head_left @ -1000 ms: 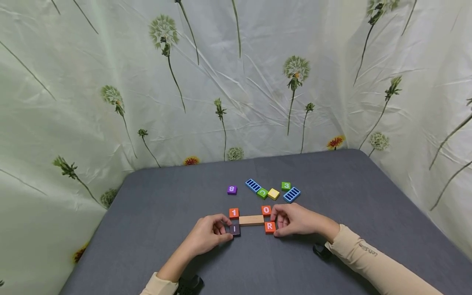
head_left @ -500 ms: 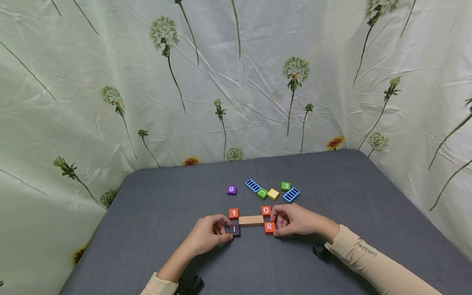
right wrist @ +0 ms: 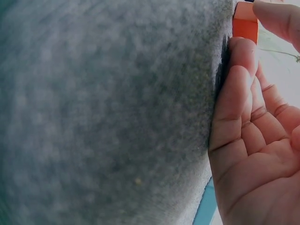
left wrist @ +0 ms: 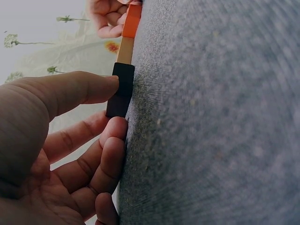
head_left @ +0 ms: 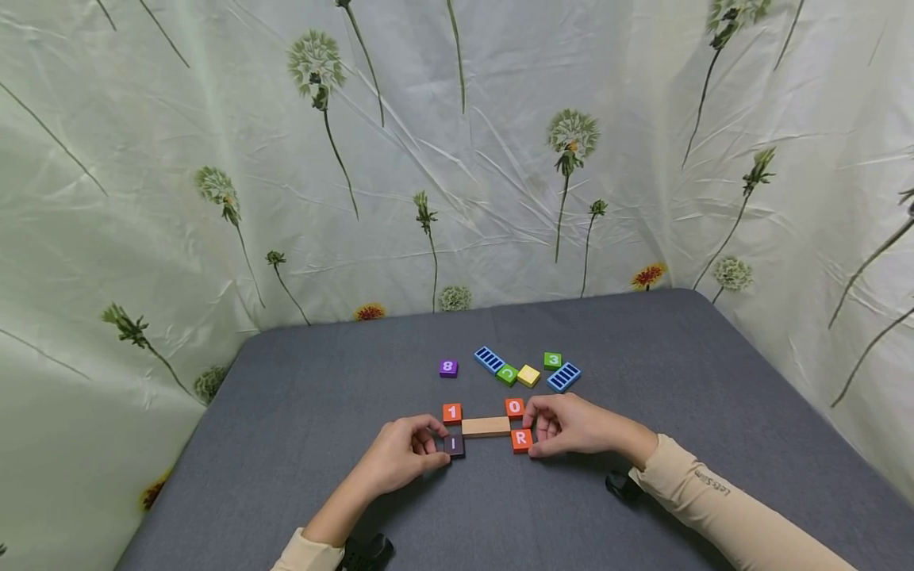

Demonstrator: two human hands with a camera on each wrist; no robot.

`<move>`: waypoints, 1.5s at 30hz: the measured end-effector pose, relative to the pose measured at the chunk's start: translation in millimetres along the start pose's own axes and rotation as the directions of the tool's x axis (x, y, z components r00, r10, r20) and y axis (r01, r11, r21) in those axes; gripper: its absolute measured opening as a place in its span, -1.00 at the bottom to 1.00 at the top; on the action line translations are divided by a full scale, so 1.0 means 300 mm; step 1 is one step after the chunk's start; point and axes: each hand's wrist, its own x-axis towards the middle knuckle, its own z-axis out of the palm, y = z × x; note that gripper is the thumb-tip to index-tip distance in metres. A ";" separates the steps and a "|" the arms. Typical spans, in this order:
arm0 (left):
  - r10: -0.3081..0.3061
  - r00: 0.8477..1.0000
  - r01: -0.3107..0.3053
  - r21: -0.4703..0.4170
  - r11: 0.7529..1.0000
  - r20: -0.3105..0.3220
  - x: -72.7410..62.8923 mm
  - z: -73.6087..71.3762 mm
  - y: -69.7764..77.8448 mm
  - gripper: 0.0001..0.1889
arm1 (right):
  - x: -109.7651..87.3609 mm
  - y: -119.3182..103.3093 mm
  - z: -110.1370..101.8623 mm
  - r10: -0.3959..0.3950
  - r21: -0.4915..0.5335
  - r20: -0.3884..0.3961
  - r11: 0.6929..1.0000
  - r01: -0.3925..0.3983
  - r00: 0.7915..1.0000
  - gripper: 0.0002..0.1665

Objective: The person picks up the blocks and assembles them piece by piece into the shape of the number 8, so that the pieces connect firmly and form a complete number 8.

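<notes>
In the head view my left hand holds a black block marked with a white bar at its left side, thumb at the near corner and fingertips behind. In the left wrist view the thumb presses the black block. My right hand holds an orange letter block R by its right side. The right wrist view shows the thumb and fingers at that orange block. Between the two blocks lies a plain wooden bar. Orange blocks 1 and 0 sit at its far corners.
Farther back on the grey table lie a purple block 8, two blue slotted pieces, green blocks and a yellow block. A flower-printed curtain hangs behind the table.
</notes>
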 end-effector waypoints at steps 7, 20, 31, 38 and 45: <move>-0.001 1.000 0.001 -0.014 1.000 0.013 0.001 -0.005 -0.003 -0.73 | -0.006 0.003 0.000 0.003 0.036 0.005 0.999 -0.004 1.000 -0.60; 0.021 0.997 -0.019 0.031 0.999 -0.073 0.035 -0.067 0.010 -0.80 | -0.003 0.033 -0.010 -0.062 0.065 0.055 0.996 0.058 0.997 -0.56; -0.013 0.978 0.030 0.081 0.996 -0.206 0.129 -0.101 0.037 -0.83 | 0.001 0.031 -0.017 -0.045 0.092 0.072 0.995 0.039 0.996 -0.55; -0.051 0.972 0.074 0.094 0.993 -0.227 0.189 -0.098 0.043 -0.76 | -0.001 0.022 -0.016 0.029 0.109 0.058 0.993 -0.035 0.998 -0.56; -0.072 0.967 0.102 0.113 0.988 -0.243 0.236 -0.086 0.043 -0.69 | -0.006 0.021 -0.013 0.036 0.111 0.050 0.993 -0.041 0.998 -0.58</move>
